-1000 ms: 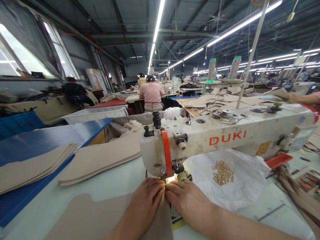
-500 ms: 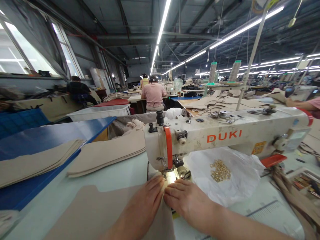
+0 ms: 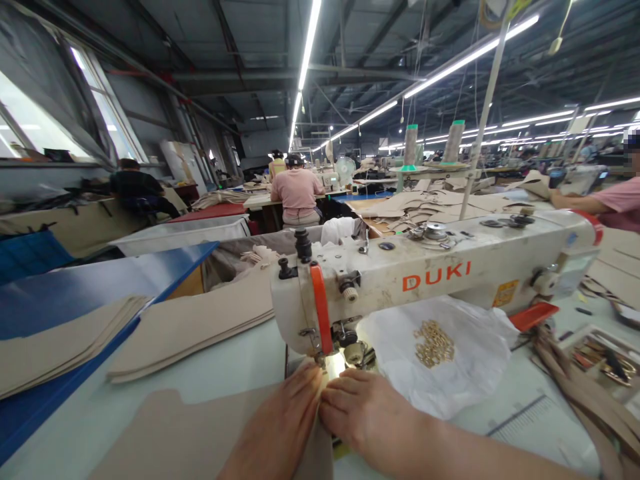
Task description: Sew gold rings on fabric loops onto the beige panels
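A white DUKI sewing machine (image 3: 440, 273) stands across the table, its needle area lit. My left hand (image 3: 285, 427) lies flat on a beige cut piece (image 3: 175, 437), fingers stretched toward the needle. My right hand (image 3: 370, 413) rests beside it, fingers extended and pressed down on the piece's edge just in front of the presser foot (image 3: 355, 353). The two hands touch at the fingertips. The seam under them is hidden.
Stacks of beige pieces (image 3: 190, 327) lie at left, some on a blue board (image 3: 75, 293). A white plastic bag (image 3: 450, 367) holds brass rings (image 3: 433, 343). Beige straps (image 3: 575, 380) and a small parts tray sit at right. Other workers sit at machines behind.
Both hands stay pressed at the needle, sliding slightly back toward me with the piece. The camera has shifted a little to the right and down.
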Action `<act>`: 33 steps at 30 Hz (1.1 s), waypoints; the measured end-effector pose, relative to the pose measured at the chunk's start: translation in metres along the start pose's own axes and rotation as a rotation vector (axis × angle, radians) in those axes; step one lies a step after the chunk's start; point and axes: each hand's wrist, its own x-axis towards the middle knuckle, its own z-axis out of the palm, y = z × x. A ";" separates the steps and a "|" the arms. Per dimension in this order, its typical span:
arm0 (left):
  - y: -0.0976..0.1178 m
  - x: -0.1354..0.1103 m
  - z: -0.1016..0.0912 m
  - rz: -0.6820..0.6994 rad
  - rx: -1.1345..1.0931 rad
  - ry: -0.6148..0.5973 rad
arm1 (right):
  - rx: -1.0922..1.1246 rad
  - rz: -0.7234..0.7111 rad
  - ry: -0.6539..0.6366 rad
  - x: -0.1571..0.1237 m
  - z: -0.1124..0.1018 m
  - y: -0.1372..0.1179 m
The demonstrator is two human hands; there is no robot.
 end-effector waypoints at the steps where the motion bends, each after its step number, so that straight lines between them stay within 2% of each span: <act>1: -0.001 -0.001 0.001 -0.005 0.003 -0.002 | 0.000 0.001 0.001 0.000 0.000 0.000; 10: -0.008 -0.003 0.011 -0.049 -0.029 0.016 | -0.023 0.018 0.012 0.002 0.002 0.004; 16: -0.008 0.001 0.009 -0.056 -0.034 -0.029 | -0.021 0.014 0.006 0.003 0.003 0.006; 19: -0.006 0.002 0.007 -0.113 -0.070 -0.045 | -0.009 0.013 0.007 0.003 0.003 0.007; 27: -0.003 -0.004 0.009 -0.123 -0.057 -0.101 | 0.021 0.028 -0.014 0.001 -0.001 0.005; 33: -0.002 0.000 0.009 -0.191 -0.118 -0.125 | 0.015 0.041 -0.038 0.002 0.001 0.006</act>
